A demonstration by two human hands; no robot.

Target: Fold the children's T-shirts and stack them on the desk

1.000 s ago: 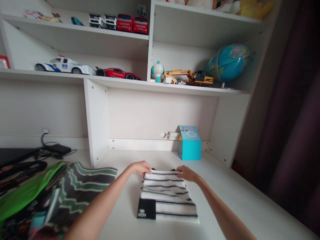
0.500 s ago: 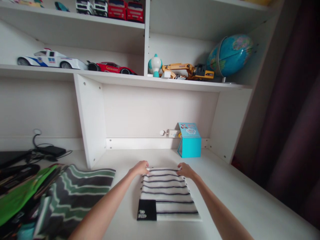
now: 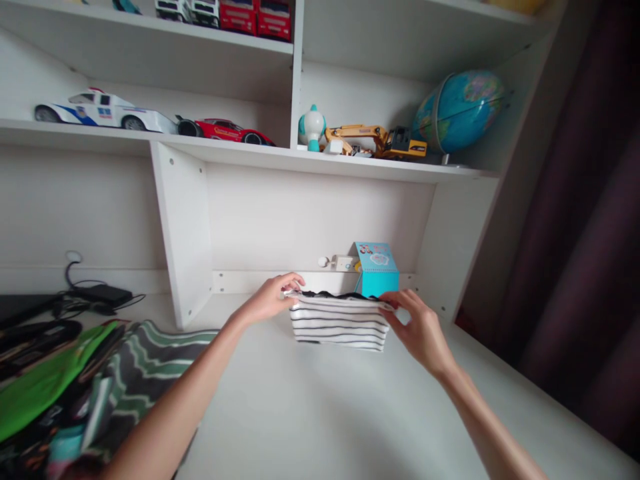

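Note:
A folded white shirt (image 3: 340, 323) with thin black stripes is held at the middle of the desk, its near part lifted and doubled toward the back so that a short striped face shows. My left hand (image 3: 274, 297) pinches its upper left corner. At the upper right corner, the thumb and fingers of my right hand (image 3: 417, 327) grip the fabric. A dark edge runs along the top between both hands. The black lettered patch is nearly all hidden.
Behind the shirt stands a blue desk calendar (image 3: 377, 267) near a wall socket (image 3: 345, 263). A green-and-grey striped cloth (image 3: 145, 373) and a pile with a bright green item (image 3: 55, 387) lie left. Toy cars, an excavator (image 3: 380, 140) and a globe (image 3: 460, 110) occupy the shelf above.
The shirt lay flat with its black patch showing; now it is raised and folded to a shorter shape farther back. Both hands have moved up with its corners.

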